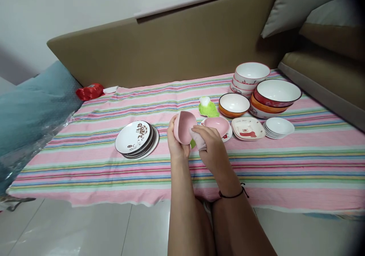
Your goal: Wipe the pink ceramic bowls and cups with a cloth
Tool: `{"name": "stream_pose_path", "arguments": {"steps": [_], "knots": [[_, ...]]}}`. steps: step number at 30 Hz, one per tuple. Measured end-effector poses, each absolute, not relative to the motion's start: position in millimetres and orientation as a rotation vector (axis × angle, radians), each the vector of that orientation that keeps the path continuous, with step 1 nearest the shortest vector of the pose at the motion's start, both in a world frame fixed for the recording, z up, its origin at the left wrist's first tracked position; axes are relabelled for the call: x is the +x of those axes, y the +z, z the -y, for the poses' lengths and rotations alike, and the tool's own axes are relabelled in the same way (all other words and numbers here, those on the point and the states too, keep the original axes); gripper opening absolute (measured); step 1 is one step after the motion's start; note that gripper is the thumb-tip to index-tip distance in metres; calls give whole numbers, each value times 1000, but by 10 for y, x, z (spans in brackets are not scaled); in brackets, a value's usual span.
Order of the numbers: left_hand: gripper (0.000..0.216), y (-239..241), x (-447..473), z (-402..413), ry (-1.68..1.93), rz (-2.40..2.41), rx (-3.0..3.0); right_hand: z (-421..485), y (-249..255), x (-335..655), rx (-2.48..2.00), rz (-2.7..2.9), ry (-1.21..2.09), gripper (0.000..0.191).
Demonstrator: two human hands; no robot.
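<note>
My left hand (176, 140) is closed round a pink bowl (185, 124), which it holds tilted on its side with the inside facing right. A pale cloth (199, 139) is bunched in my right hand (211, 143), close against the bowl's right rim. A bit of green shows below the cloth. Just behind my right hand, a second pink bowl (218, 125) rests on a white plate with red flowers (228, 135). Beyond it lies a green and white leaf-shaped dish (208, 108).
Left stands a stack of flowered plates (132, 138). To the right are an orange bowl (234, 105), stacked large bowls (276, 92), white-and-red bowls (251, 73), bear-patterned square plates (247, 129) and small white bowls (278, 127). A striped cloth (85, 164) lies underneath; a red package (90, 92) sits back left.
</note>
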State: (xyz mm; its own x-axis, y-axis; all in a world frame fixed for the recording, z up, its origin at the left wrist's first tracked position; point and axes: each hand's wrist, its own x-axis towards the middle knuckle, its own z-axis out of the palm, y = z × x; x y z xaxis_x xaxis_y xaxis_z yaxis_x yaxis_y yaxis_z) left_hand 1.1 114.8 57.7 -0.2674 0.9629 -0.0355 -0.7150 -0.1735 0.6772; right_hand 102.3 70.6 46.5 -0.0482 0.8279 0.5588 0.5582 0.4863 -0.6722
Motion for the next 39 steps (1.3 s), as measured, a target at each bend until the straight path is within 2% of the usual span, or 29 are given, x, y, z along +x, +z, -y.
{"name": "stream_pose_path", "arguments": {"steps": [5,13,15,17,21,26,29,31,36,39], "knots": [[26,556,-3,-1147,1742,-678,429,-666,586,953,-1212,1736,582,38],[32,621,-49,-1127,1765,-709,238,-615,643,1047,-860,1489,1078,23],[35,609,-43,-1141,1749,-733,186,-611,610,1102,-867,1405,1005,24],[36,594,-26,-1153,1759,-732,165,-623,567,1139,-977,1296,794,25],[37,576,18,-1165,1781,-714,170,-670,471,1118,-1180,1289,470,40],[41,548,30,-1168,1791,-679,211,-678,402,982,-1107,1563,474,61],[46,516,0,-1167,1769,-675,219,-663,411,932,-1049,1637,529,67],[48,499,-32,-1171,1745,-669,212,-646,440,939,-995,1646,609,62],[55,497,-116,-1186,1688,-693,193,-580,573,1090,-754,1601,954,36],[48,521,-117,-1175,1703,-667,181,-570,614,1179,-779,1385,934,28]]}}
